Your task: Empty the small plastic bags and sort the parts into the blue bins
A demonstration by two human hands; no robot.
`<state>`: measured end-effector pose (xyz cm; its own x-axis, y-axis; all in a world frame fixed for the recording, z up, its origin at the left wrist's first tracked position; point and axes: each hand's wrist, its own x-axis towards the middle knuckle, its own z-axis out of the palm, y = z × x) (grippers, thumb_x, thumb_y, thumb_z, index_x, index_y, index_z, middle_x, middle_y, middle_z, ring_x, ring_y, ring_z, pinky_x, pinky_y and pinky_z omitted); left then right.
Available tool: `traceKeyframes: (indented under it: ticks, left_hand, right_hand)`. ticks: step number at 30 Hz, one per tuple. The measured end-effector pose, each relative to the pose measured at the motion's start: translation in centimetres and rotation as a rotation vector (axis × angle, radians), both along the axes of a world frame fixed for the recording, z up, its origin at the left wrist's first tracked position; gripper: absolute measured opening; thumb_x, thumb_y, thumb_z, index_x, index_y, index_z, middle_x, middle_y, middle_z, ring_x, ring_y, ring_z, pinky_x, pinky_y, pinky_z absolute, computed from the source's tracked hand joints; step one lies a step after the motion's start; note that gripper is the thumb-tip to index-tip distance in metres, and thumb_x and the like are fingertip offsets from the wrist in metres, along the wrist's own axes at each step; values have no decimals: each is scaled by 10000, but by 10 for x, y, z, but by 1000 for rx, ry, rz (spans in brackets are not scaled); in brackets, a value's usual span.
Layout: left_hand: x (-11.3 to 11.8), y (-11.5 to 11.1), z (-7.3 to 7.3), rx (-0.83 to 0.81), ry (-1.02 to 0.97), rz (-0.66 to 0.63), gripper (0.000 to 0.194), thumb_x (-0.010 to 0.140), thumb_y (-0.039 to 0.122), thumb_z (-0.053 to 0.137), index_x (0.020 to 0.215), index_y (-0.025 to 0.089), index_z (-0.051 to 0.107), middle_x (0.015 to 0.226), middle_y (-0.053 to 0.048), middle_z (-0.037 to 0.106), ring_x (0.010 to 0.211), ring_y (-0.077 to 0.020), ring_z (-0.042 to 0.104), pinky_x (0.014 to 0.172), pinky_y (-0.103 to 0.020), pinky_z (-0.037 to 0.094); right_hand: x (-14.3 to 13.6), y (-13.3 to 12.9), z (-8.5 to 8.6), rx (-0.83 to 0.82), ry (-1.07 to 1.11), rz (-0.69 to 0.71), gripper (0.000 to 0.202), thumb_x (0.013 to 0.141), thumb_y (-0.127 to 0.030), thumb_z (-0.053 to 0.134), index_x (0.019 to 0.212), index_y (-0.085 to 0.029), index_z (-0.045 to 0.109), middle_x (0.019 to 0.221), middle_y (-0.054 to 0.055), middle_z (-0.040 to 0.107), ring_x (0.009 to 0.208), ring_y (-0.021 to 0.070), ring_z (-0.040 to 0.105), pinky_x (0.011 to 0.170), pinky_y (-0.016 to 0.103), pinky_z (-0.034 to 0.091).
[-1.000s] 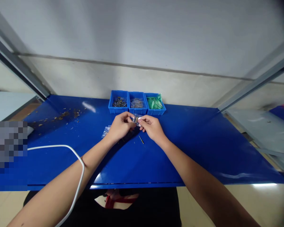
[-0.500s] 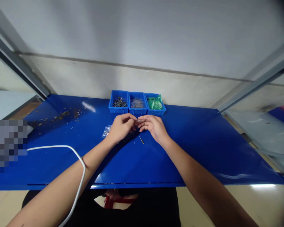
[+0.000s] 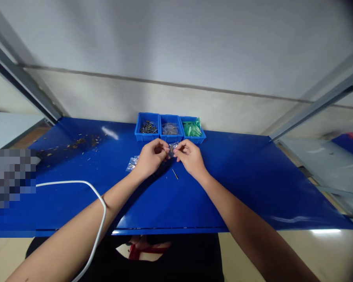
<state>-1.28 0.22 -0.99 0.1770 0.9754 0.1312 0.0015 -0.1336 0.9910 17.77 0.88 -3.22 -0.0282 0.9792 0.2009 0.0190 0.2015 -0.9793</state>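
Observation:
A small clear plastic bag (image 3: pixel 172 149) with little brass-coloured metal pieces in it is stretched between my hands. My left hand (image 3: pixel 151 156) pinches its left side between thumb and fingers. At its right side, my right hand (image 3: pixel 191 156) grips it the same way. Just below the hands a thin metal pin (image 3: pixel 175 174) with a dark end lies on the blue tabletop (image 3: pixel 170 207). Another clear bag (image 3: pixel 132 163) rests beside my left wrist, partly hidden behind it.
Behind my hands stand three blue bins: one with dark metal pins (image 3: pixel 147 137), one with clear bags (image 3: pixel 170 138), one with a green bag (image 3: pixel 192 137). Brownish scraps (image 3: pixel 80 141) are scattered at the back left. A white cable (image 3: pixel 105 211) crosses my left forearm.
The bag between my hands now faces me, showing the metal pieces. My right fingers have drawn in from spread to a pinch. The loose pin stays in place.

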Motion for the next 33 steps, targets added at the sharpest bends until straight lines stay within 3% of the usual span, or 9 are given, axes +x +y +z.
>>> traceKeyframes:
  ticks: [6,11,16,18,20,23,26,29,33]
  left_hand:
    - [-2,2,-2,-26,1,14,165,905,292,887,972,208,762,852,-48,806,788,-230,776,770,-379,635]
    - [-6,8,-5,-40,6,73,214,940,280,880,1121,183,821,860,-62,853,806,-242,793,825,-402,640]
    - [1,27,-3,3,-147,6,481,949,181,856,1419,151,759,1297,-162,906,1294,-326,842,1186,-489,633]
    - [5,35,-2,-12,-218,-7,627,911,93,818,1524,153,699,1571,-199,807,1477,-335,771,1253,-477,599]
    - [7,38,-1,-18,-229,-16,700,891,46,774,1573,160,666,1694,-202,722,1519,-331,744,1256,-465,594]
    - [2,34,-3,67,-37,16,544,931,58,713,1467,151,738,1411,-167,847,1313,-310,808,1156,-461,621]
    - [-6,26,-6,262,269,101,310,905,48,680,1144,168,837,1051,-97,833,1038,-276,777,1024,-422,599]
    - [-7,19,-8,404,424,72,259,884,33,659,989,198,828,1011,-89,802,961,-269,734,954,-402,569]
    - [-2,15,-10,474,453,9,270,918,33,611,978,204,810,1035,-108,808,987,-290,744,941,-415,563]
  right_hand:
    - [2,0,-2,7,-36,-38,267,880,-468,885,904,-283,695,785,-22,719,687,193,708,574,292,577]
    - [7,1,1,-2,-48,-160,223,934,-477,813,948,-283,703,732,-20,691,649,193,691,561,292,557]
    - [10,4,4,7,-25,-217,185,916,-418,777,967,-268,682,814,3,714,655,186,661,558,306,531]
    - [10,5,3,7,-23,-231,167,913,-401,762,972,-265,686,838,12,725,670,190,657,575,314,534]
    - [11,7,2,20,-41,-247,134,926,-380,735,975,-260,703,846,26,736,706,206,670,618,332,556]
    - [15,9,-1,69,-153,-260,91,964,-340,692,998,-263,728,922,53,772,836,242,724,788,386,634]
    - [19,8,-2,103,-438,-249,125,954,-259,723,1076,-259,755,1154,97,794,1069,292,760,1058,486,651]
    - [23,4,-2,89,-811,-206,259,921,-218,815,1178,-229,794,1283,158,773,1301,382,717,1240,587,564]
    - [27,0,-1,83,-1053,-142,319,943,-229,876,1257,-208,818,1252,187,792,1308,420,718,1219,595,567]
